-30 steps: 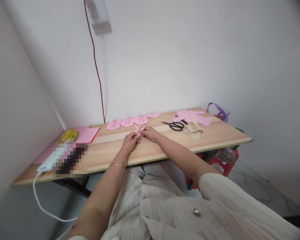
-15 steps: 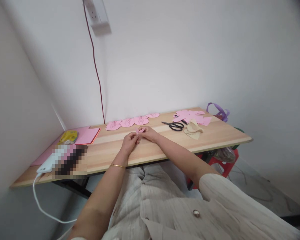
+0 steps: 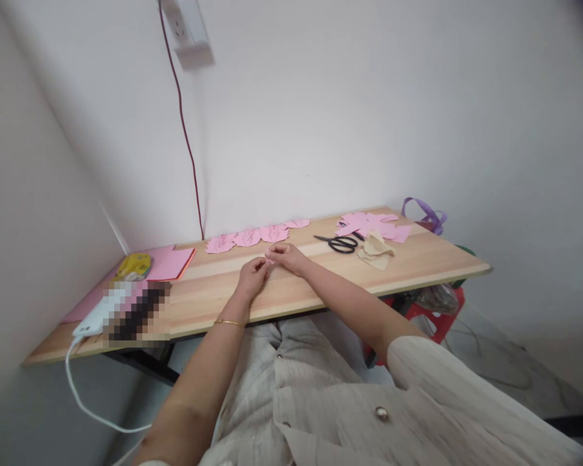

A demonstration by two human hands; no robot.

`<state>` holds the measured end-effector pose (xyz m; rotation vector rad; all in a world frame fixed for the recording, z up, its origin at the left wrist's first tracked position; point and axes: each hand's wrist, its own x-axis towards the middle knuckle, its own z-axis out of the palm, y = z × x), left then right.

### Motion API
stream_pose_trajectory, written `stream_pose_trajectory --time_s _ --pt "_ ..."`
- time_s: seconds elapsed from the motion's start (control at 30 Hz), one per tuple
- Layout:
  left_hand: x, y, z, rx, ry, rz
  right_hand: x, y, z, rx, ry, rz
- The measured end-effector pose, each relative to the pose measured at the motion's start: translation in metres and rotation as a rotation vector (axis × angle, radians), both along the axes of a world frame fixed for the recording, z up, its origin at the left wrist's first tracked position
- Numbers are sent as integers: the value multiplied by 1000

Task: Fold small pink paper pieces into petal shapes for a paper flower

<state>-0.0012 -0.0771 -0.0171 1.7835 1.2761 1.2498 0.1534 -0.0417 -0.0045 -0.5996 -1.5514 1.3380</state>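
My left hand (image 3: 252, 274) and my right hand (image 3: 285, 256) meet over the middle of the wooden table (image 3: 291, 285), fingers pinched together. Between the fingertips is a small pink paper piece (image 3: 269, 261), almost wholly hidden by the fingers. Behind the hands, a row of pink cut paper shapes (image 3: 255, 236) lies along the wall. A gold bangle sits on my left wrist.
Black scissors (image 3: 341, 243) lie right of the hands, beside a beige crumpled scrap (image 3: 376, 251) and a pile of pink paper offcuts (image 3: 369, 226). Pink sheets (image 3: 168, 262), a yellow item (image 3: 133, 265) and a white charger (image 3: 94, 317) are at the left. A red stool (image 3: 430, 314) stands under the table's right end.
The pink piece stood up between my fingers a second ago; now it is folded down and nearly hidden in the pinch. Both hands stayed in place.
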Motion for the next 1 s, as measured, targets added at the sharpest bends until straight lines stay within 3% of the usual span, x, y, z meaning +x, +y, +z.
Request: stream_pose_trajectory --time_s 0.23,0.37,0.47,0.67,1.0 --pt "3 0 -1 -39 -66 3 5 13 -2 -8 151 -144" --pt "2 4 -3 -96 -299 0 7 20 -3 -90 241 -159" --pt "0 7 -4 -132 -466 18 6 16 -3 -87 134 -119" --pt "-4 13 -8 -118 -509 1 0 3 -2 61 -124 -83" --pt "0 10 -8 -92 -530 6 -1 12 -12 152 -109 -47"
